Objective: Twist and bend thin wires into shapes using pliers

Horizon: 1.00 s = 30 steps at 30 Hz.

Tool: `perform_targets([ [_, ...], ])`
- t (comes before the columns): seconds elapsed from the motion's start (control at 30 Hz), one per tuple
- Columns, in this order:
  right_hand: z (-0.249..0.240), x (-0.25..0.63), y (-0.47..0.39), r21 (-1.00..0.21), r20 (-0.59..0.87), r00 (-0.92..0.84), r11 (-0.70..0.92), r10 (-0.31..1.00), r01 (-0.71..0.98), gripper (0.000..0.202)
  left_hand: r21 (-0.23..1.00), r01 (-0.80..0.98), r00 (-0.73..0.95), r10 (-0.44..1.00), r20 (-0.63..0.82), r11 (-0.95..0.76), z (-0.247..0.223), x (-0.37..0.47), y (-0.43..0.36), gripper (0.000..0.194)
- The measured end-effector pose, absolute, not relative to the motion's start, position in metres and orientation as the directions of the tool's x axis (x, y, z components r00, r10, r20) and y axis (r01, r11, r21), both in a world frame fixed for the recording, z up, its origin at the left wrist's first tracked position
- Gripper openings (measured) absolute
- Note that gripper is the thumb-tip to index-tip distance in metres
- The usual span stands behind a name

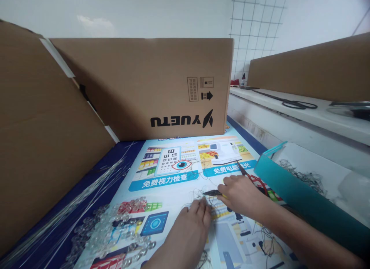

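Note:
My right hand (238,192) is closed around pliers, whose dark pointed jaws (212,192) reach left toward a loose tangle of thin wire (199,194). Just below the jaw tips, my left hand (190,230) has its fingers bent and pressed together on the thin wire. Both hands are close together over the printed sheet (173,199). Red-handled scissors (257,182) lie partly hidden beyond my right wrist, their dark blades pointing away. More wire pieces (267,238) lie scattered under my right forearm.
Clear round beads (115,226) and a bundle of long straight strands (83,195) lie at the left. A teal box (277,184) holding tangled wire stands at the right. A large cardboard box (138,84) blocks the back. Black scissors (297,104) rest on the white ledge (323,115).

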State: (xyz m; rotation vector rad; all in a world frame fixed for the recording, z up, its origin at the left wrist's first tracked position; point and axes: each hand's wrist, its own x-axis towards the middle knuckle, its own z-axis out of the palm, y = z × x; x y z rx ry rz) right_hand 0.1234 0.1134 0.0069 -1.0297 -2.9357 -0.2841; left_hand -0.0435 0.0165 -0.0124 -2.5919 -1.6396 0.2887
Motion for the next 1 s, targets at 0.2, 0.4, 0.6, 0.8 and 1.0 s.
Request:
perform_targets([
  [0.2,0.009,0.1231,0.1129,0.167,0.057,-0.782,0.767,0.62,0.62,0.025,-0.158,0.889,0.415,0.902,-0.12,-0.43,-0.0121,-0.0433,0.0151,0.051],
  [0.4,0.0099,0.1242,0.113,0.169,0.063,-0.787,0.771,0.613,0.614,0.025,-0.15,0.893,0.41,0.905,-0.114,-0.424,-0.0125,-0.0426,0.0163,0.05],
  [0.6,0.0112,0.1244,0.113,0.17,0.065,-0.779,0.762,0.624,0.625,0.024,-0.142,0.89,0.419,0.901,-0.114,-0.433,-0.0126,-0.0434,0.0162,0.05],
  [0.8,0.0112,0.1233,0.1133,0.172,0.052,-0.783,0.767,0.62,0.618,0.024,-0.152,0.894,0.413,0.907,-0.08,-0.421,-0.0153,-0.0429,0.0164,0.044],
  [1.0,0.0102,0.123,0.1142,0.163,0.058,-0.783,0.768,0.619,0.619,0.024,-0.15,0.899,0.403,0.912,-0.081,-0.411,-0.0164,-0.0421,0.0158,0.047],
])
